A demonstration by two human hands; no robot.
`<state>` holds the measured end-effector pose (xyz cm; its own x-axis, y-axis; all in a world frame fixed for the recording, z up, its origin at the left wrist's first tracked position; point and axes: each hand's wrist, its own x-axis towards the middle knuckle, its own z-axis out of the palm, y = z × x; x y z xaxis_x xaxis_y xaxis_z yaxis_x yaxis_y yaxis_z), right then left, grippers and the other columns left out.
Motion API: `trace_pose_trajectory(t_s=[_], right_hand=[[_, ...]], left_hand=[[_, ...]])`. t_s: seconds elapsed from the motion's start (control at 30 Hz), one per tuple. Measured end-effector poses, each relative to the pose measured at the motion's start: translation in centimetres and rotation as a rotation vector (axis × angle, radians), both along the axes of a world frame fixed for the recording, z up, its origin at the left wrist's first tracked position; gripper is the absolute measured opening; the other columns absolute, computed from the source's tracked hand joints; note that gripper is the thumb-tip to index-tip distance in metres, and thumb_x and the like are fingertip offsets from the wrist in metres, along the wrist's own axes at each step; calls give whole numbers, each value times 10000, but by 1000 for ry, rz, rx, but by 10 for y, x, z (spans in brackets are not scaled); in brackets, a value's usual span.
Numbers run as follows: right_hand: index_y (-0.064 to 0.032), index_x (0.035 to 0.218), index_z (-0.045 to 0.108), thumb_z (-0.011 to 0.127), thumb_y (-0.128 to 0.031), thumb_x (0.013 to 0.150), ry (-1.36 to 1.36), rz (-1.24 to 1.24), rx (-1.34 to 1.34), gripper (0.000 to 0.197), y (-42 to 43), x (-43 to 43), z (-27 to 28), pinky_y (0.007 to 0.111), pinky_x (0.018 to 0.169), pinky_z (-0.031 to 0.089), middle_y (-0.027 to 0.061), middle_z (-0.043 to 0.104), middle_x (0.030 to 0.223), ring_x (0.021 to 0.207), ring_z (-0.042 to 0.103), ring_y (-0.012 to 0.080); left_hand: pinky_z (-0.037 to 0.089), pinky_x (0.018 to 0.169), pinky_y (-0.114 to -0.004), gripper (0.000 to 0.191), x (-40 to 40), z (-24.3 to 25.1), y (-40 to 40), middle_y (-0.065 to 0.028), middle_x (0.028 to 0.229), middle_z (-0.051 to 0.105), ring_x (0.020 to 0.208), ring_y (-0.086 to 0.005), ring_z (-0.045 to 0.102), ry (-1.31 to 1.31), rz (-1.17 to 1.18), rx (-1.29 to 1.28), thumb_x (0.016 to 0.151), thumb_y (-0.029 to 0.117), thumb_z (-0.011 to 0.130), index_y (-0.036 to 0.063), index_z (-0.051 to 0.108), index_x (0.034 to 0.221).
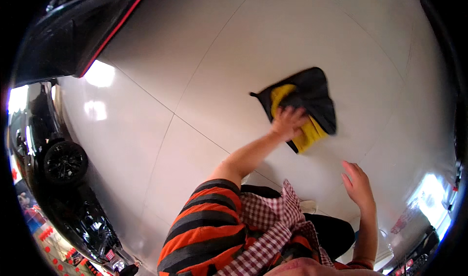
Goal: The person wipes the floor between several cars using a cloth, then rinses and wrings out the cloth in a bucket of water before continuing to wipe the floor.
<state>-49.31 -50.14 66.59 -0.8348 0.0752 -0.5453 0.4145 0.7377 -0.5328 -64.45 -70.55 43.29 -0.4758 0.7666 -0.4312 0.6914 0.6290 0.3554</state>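
A black and yellow cloth (316,89) lies partly folded on the pale tiled floor (219,75) before me. My left hand (290,122), slightly blurred, rests on the yellow side of the cloth with its fingers spread. One corner of the cloth points to the left, and its black side is folded over the upper right part. My right hand (356,184) is held apart from the cloth, to its lower right, with thumb and fingers apart and nothing in it.
A black car (65,162) stands at the left, its wheel towards me. At the upper left is a dark glossy body with a red edge strip (117,29). A whitish bucket-like container (382,248) is partly hidden behind my right forearm.
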Motion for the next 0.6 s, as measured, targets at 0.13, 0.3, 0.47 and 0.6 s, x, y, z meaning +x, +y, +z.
trace_pose_trajectory(t_s=[0.13,0.3,0.47,0.6], right_hand=[[-37,1158,525,557,-137,847,149,-14,-73,328,26,28,-7,369,821,456,163,575,1060,970,562,307],[-51,1165,527,551,-155,858,117,-163,-156,324,55,88,-28,355,789,473,155,594,1037,914,592,280],[-57,1173,543,536,-152,874,55,-352,-176,314,49,130,-53,350,766,483,163,605,1039,877,610,265],[-61,1184,554,519,-172,901,-24,-503,-70,305,19,126,-60,347,757,488,158,611,1050,887,608,247]], left_hand=[[205,1004,-610,700,-83,25,-45,-64,1492,181,1320,-348,235,92,605,-323,816,577,448,284,242,1417],[183,1080,-522,776,-145,40,-141,-126,1488,161,1361,-294,194,-31,884,-382,872,567,380,120,108,1444],[159,1061,-580,775,-156,68,-162,-95,1505,76,1354,-399,106,-60,832,-399,852,603,381,196,96,1447],[109,1005,-682,769,-148,57,-130,-39,1517,-40,1335,-483,-40,-67,603,-489,830,650,362,287,83,1447]])
